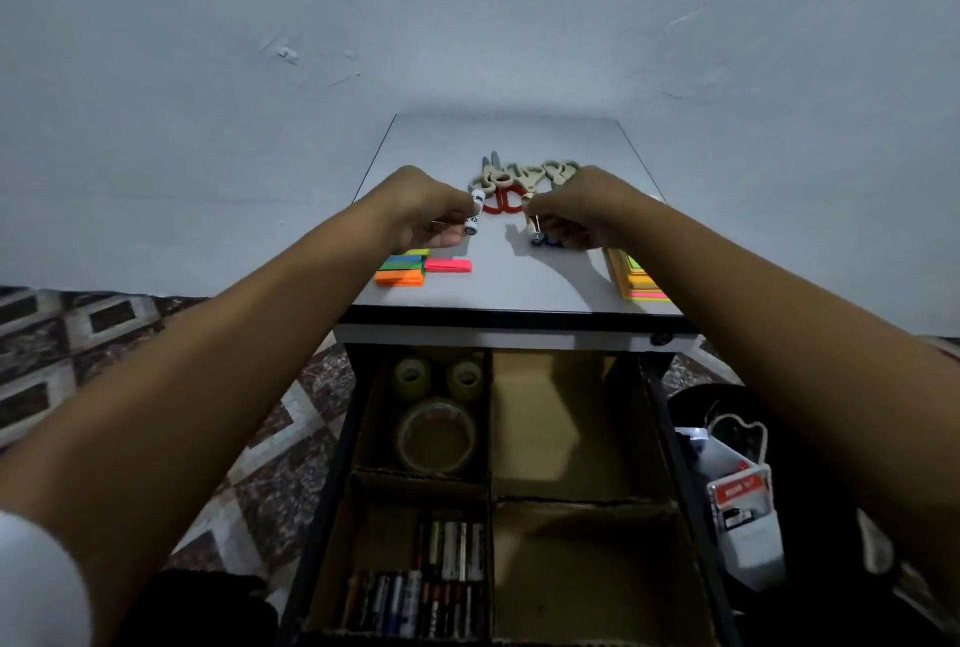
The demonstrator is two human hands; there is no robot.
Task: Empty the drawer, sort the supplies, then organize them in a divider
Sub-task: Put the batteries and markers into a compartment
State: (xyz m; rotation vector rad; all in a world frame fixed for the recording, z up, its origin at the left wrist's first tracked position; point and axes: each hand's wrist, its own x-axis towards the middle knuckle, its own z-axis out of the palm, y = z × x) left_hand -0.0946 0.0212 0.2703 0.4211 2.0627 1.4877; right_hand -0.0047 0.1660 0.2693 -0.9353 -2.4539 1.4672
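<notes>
**Step in hand:** sorting is done, by the look of it; I judge this the filling of the divider, at a pick-up.

- **Left hand** [431, 218]: fingers curled, pinching a white cylinder [475, 215] by its side. Marker or battery, I cannot tell which.
- **Right hand** [576, 215]: fingers curled, pinching a small piece [535, 229] with blue at its low end. Kind unclear.
- **Scissors** [519, 179]: several pairs on the table [498, 137], just beyond my fingertips and between both hands.
- **Flags** [410, 270]: coloured strips, just behind my left fingers, on my side.
- **Notes** [636, 277]: a stacked pad, behind my right fingers and outward.
- **Divider** [491, 490]: cardboard, set in the open drawer [332, 490], well back from my fingers, towards my body. Tape [436, 433] lies in its far left compartment, batteries [431, 579] in the near left.

**Next move calls for:** lifting both pieces off the table, drawing my hands back over the drawer, and choosing one compartment for the pair. If they are batteries, near left; if not, one of the right two. My pinches must stay firm, since round pieces may roll.
</notes>
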